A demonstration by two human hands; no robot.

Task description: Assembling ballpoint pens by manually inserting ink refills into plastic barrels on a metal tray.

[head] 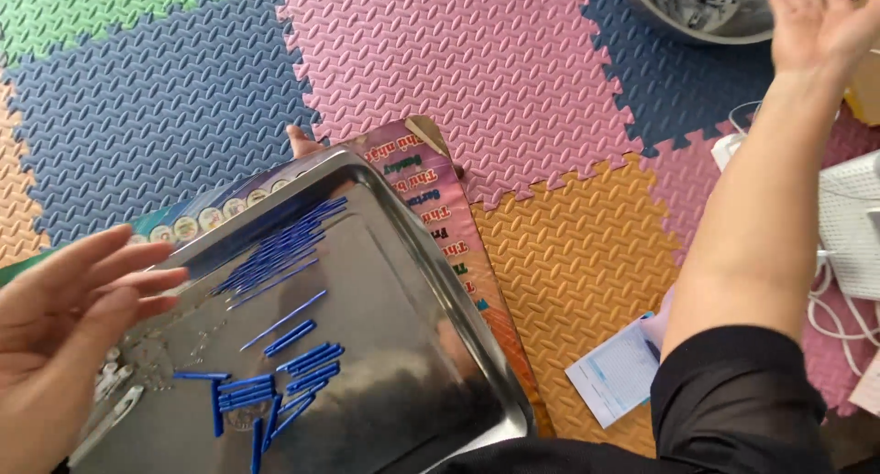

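Tray (403, 281) of blue sticks (275, 249) lies beside left hand (64, 318).

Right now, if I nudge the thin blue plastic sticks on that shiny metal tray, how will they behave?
The thin blue plastic sticks look light and would probably slide easily on the shiny metal tray. Slim and seemingly round, they may roll or scatter. Lying loose beside the left hand, they likely shift one by one, not together.
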